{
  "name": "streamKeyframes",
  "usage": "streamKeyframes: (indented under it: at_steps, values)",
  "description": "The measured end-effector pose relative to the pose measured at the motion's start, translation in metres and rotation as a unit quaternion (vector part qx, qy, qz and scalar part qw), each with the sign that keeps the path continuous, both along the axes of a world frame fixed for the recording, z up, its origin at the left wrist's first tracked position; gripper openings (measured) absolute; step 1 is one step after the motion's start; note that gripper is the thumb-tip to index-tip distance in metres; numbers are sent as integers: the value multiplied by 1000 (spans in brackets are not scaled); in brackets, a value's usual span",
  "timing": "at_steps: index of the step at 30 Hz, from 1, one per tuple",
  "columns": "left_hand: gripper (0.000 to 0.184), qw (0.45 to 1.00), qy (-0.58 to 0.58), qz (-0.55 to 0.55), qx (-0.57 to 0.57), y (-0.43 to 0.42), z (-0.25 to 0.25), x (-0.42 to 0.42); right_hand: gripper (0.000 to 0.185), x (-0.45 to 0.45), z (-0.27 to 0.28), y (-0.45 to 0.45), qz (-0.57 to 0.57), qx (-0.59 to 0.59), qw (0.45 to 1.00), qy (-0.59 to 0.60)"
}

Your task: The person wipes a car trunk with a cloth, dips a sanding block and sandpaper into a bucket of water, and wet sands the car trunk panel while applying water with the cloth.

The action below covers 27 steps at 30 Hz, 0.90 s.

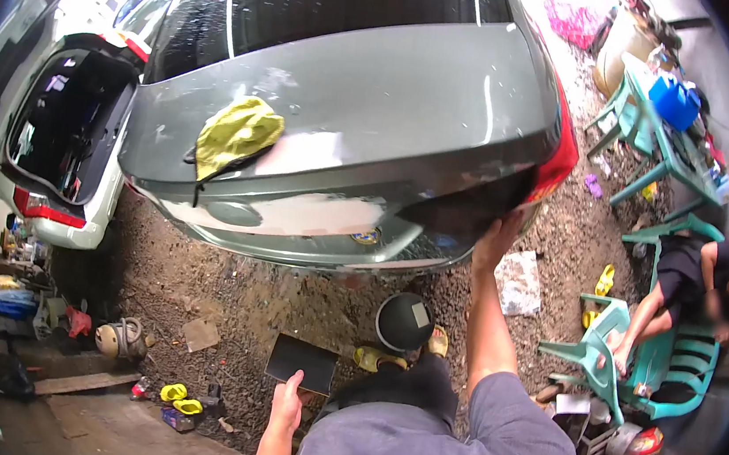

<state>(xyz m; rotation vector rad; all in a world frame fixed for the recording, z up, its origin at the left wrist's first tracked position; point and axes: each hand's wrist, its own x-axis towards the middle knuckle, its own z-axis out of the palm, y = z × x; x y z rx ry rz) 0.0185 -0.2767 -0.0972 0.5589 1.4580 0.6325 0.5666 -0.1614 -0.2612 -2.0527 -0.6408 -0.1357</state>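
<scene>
In the lower middle, my left hand (286, 403) is closed on a black rectangular sheet (301, 361) that looks like sandpaper, its thumb lying on top. My right hand (496, 239) reaches forward and rests against the rear corner of a grey-green car (376, 113), just below the red tail light (558, 159). Its fingers look stretched along the body, though their tips are partly hidden. Pale filler patches (317, 215) mark the rear panel. A yellow-green cloth (239, 136) lies crumpled on the trunk lid.
A black round bucket (394, 328) stands by my yellow footwear (373, 359) on gravel. To the left is another car (86, 216) with its rear hatch raised. Green plastic chairs (606, 342), a seated person (687, 288) and a green table (670, 153) with a blue container (675, 102) occupy the right.
</scene>
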Motion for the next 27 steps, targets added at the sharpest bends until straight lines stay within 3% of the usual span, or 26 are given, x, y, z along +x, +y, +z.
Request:
streamKeyframes:
  at_steps: [3, 6, 8, 10, 11, 14, 17, 18, 20, 21, 24, 27]
  values:
    - [35, 999, -31, -32, -19, 22, 7, 5, 75, -2, 9, -18, 52, -50, 997, -36]
    - [36, 996, -66, -55, -4, 41, 5, 21, 71, -18, 66, -65, 128, -245, 958, -80]
    - [37, 990, -105, -78, 42, 56, 33, 49, 65, -42, 84, -87, 78, -51, 995, -26]
    - [38, 981, -149, -103, 63, 68, 48, 74, 60, -69, 87, -106, 129, 9, 976, 176]
    - [41, 969, -197, -135, 57, 78, 47, 82, 60, -89, 101, -111, 217, 19, 935, 280]
    - [43, 959, -217, -159, 90, 96, 75, 126, 62, -151, 221, -99, 430, 52, 740, 515]
    - [43, 940, -262, -168, 138, 109, 107, 169, 61, -145, 284, -65, 511, 15, 697, 503]
    - [43, 927, -291, -175, 157, 113, 107, 178, 55, -130, 293, -52, 520, -31, 702, 487]
    - [45, 898, -347, -191, 192, 122, 103, 198, 51, -101, 314, -24, 536, 12, 752, 384]
    - [52, 883, -356, -195, 234, 124, 109, 208, 49, -84, 329, -11, 514, 24, 758, 399]
    - [56, 901, -324, -190, 216, 119, 116, 226, 46, -27, 378, 31, 453, 64, 802, 385]
    - [56, 936, -224, -191, 195, 106, 88, 232, 47, 52, 372, 87, 441, 107, 818, 354]
